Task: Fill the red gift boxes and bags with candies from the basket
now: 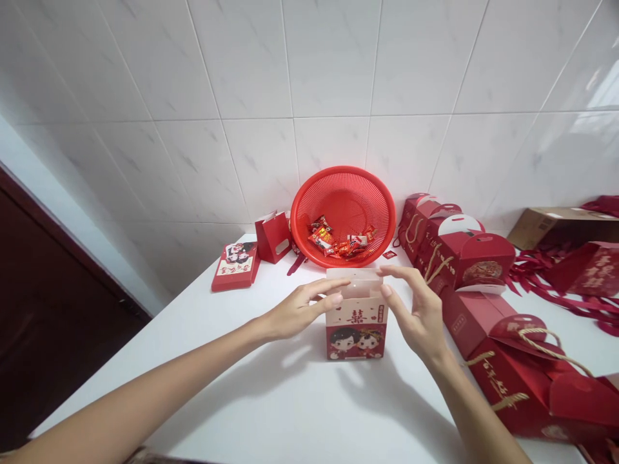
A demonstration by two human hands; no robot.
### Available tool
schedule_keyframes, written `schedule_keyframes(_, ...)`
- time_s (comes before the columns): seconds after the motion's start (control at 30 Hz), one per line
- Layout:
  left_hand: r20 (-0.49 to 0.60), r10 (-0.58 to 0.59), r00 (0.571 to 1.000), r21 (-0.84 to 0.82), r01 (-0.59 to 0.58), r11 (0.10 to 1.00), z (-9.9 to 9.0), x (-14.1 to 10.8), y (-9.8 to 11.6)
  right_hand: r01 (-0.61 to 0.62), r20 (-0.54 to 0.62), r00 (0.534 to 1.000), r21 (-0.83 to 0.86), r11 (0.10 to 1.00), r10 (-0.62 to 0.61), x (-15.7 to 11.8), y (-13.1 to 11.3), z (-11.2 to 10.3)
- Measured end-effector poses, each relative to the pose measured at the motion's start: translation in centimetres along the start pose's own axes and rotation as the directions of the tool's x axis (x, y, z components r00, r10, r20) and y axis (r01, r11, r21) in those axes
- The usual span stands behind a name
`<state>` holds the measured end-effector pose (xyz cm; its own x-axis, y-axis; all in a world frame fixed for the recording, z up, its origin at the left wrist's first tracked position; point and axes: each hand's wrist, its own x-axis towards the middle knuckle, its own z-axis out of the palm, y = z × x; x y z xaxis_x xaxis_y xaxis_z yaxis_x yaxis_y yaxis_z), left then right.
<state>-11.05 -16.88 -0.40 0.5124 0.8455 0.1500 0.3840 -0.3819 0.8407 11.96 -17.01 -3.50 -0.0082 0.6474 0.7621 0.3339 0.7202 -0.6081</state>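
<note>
A small paper gift box stands upright on the white table, its top flaps raised and its mouth uncovered. Its front is red below and cream above, with two cartoon figures and a red double-happiness character. At the box's upper left edge is my left hand, fingers stretched out and thumb apart. My right hand curves beside the upper right edge, fingers and thumb spread. Both hands are at the rim; whether the fingertips touch the card I cannot tell. Nothing is gripped in either hand.
Behind the box, a red plastic basket holding wrapped sweets leans toward the tiled wall. Left of it are a small red bag and flat red cartons. Red handled boxes line the right, near ribbons and a cardboard box.
</note>
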Motion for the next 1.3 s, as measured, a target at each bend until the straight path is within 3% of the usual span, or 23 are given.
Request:
schedule_keyframes(0.13,-0.041,0.106,0.994,0.131,-0.099,0.986,0.4,-0.1,-1.0,-0.154,-0.053,0.985,0.128,0.980,0.161,0.2,1.2,0.3)
schedule_keyframes(0.23,-0.113,0.187,0.976,0.195,-0.163,0.967,0.7,-0.1,-1.7,-0.266,-0.017,0.961,0.215,0.940,0.276,0.4,1.9,0.7)
schedule_keyframes(0.33,-0.158,0.182,0.970,0.172,-0.155,0.973,1.0,-0.2,-2.1,-0.367,0.092,0.930,0.287,0.885,0.356,0.4,2.2,1.0)
schedule_keyframes(0.47,-0.188,0.152,0.970,0.190,-0.116,0.975,0.9,-0.2,-2.3,-0.436,0.271,0.894,0.355,0.827,0.356,0.2,1.9,1.5)
schedule_keyframes(0.77,-0.142,0.299,0.944,0.370,-0.229,0.900,1.0,-0.3,-2.3,-0.537,0.279,0.843,0.390,0.748,0.460,0.0,2.1,2.1)
schedule_keyframes(0.97,-0.164,0.300,0.940,0.357,-0.227,0.906,1.0,-0.2,-2.4,-0.496,0.252,0.867,0.360,0.790,0.430,-0.2,2.4,2.0)
schedule_keyframes(1.1,-0.196,0.283,0.939,0.340,-0.206,0.918,1.0,0.0,-2.5,-0.399,0.278,0.906,0.312,0.862,0.318,-0.3,2.6,1.9)
schedule_keyframes(1.3,-0.222,0.245,0.944,0.341,-0.161,0.926,1.0,0.2,-2.5,-0.289,0.340,0.920,0.260,0.921,0.193,-0.3,3.5,1.5)
